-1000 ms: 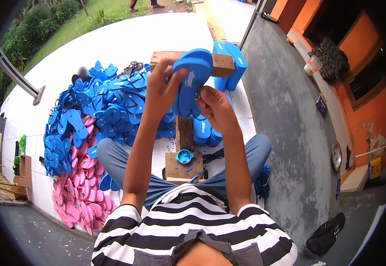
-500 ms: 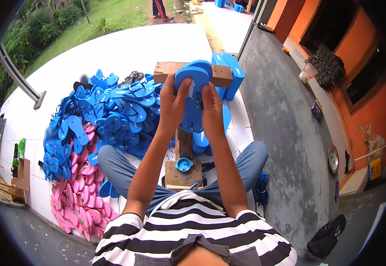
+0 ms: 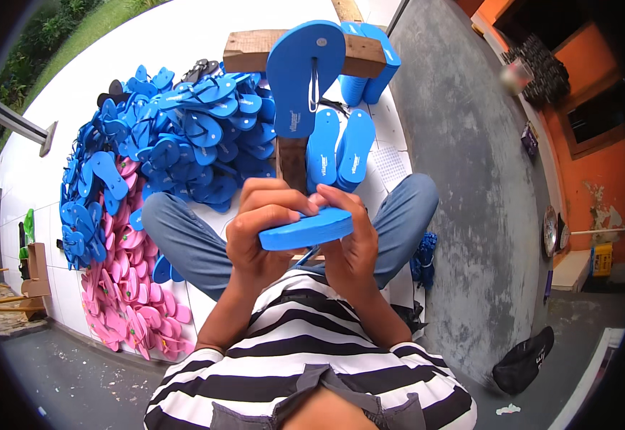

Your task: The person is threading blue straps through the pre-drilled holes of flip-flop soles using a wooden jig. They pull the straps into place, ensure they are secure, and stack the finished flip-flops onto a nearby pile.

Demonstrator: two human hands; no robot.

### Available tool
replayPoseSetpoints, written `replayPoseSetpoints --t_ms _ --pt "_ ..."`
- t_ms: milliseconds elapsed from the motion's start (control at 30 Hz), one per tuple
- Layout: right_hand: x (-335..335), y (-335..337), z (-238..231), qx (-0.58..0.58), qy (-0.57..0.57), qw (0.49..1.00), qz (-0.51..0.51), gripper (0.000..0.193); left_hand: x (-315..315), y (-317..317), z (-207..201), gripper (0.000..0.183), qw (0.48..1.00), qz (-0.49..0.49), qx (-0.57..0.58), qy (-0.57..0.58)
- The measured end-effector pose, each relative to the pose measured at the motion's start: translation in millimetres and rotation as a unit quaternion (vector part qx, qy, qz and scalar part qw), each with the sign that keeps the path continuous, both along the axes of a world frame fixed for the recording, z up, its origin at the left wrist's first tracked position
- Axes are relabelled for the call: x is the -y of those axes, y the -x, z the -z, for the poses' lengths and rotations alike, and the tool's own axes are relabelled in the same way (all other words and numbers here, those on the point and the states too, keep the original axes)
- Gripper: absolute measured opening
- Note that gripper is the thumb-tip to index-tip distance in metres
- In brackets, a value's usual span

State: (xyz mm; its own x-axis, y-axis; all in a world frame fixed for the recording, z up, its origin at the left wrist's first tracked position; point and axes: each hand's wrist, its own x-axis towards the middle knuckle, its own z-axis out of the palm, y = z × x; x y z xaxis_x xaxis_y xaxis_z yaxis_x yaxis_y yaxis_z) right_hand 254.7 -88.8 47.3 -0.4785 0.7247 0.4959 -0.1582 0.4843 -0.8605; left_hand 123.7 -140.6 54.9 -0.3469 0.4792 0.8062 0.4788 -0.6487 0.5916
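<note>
Over my lap, both hands grip a blue flip-flop sole, its thick edge facing me. My left hand is closed round its left end. My right hand holds the right end, with fingertips of both hands meeting at the upper edge. Beyond them, a second blue sole stands against a wooden crossbar, and a thin metal loop sticks out from its face. Below that sole runs a wooden post. To its right lie stacked blue soles.
A large heap of blue flip-flops spreads to the left, with pink flip-flops nearer me. More blue soles stand beside the crossbar's right end. Blue straps lie by my right knee, and a black cap is on the grey floor.
Two soles were held together before the crossbar. One now stays at the crossbar on the metal loop; my hands have drawn back toward my lap with the other. The view has tilted down.
</note>
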Motion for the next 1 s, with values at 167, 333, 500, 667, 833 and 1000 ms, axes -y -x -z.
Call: replayPoseSetpoints --t_ms 167,333,500,667,833,1000 --pt "-5.9 2.1 0.2 -0.025 -0.095 0.995 -0.015 0.040 1.2 16.5 -1.3 0.032 0.993 0.020 -0.107 -0.051" --pt "-17.2 3.2 -1.1 -0.028 -0.068 0.996 -0.060 0.038 -0.8 22.7 0.8 0.031 0.994 0.047 -0.092 -0.044" --pt "-16.3 2.7 3.8 -0.019 -0.021 0.999 -0.029 0.037 -1.4 20.6 4.3 0.037 0.994 0.082 -0.074 0.023" --pt "-16.5 8.6 9.2 -0.011 0.017 1.000 -0.002 0.035 -0.7 13.8 11.8 0.042 0.996 0.042 -0.054 0.054" --pt "-19.7 8.4 8.2 0.076 -0.014 0.997 0.002 0.040 0.1 24.0 23.5 0.056 0.990 -0.022 -0.090 0.102" --pt "-31.3 -3.0 20.0 0.160 -0.064 0.985 -0.025 0.043 2.9 30.9 30.3 0.045 0.919 0.115 0.279 0.253"
